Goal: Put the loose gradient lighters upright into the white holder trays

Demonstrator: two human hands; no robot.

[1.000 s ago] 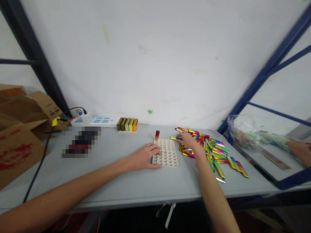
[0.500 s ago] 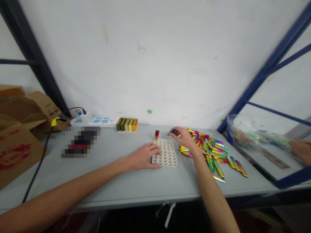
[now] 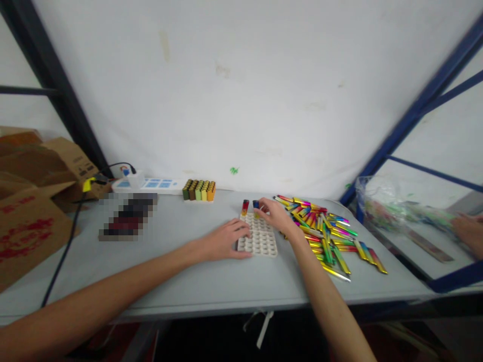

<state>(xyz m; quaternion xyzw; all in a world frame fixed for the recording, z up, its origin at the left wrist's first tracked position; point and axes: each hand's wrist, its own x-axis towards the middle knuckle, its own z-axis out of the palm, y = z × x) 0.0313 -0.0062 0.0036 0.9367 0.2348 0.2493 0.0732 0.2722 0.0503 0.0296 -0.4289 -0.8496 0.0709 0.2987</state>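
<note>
A white tray [image 3: 267,246] with rows of holes lies flat on the table in front of me. My left hand [image 3: 230,240] rests at its left edge, thumb and fingers spaced apart around that side, holding it. One shiny red-and-yellow lighter case [image 3: 245,207] stands upright at the tray's far left corner. Just right of it, my right hand [image 3: 273,213] pinches a blue-and-yellow lighter case [image 3: 256,205], upright over the far row. Whether its lower end sits in a hole cannot be made out. A loose heap of metallic coloured lighter cases [image 3: 324,234] lies right of the tray.
A block of green, brown and yellow upright pieces [image 3: 199,191] stands near the wall. Left of it are a power strip [image 3: 162,186], a blurred-out dark object [image 3: 130,216] and cardboard boxes [image 3: 30,216]. Beyond a blue rack post [image 3: 392,130], another person's hand [image 3: 468,231] shows.
My right hand has moved left from beside the heap to the tray's far edge, bringing the blue-and-yellow lighter case upright beside the red one. My left hand stays on the tray.
</note>
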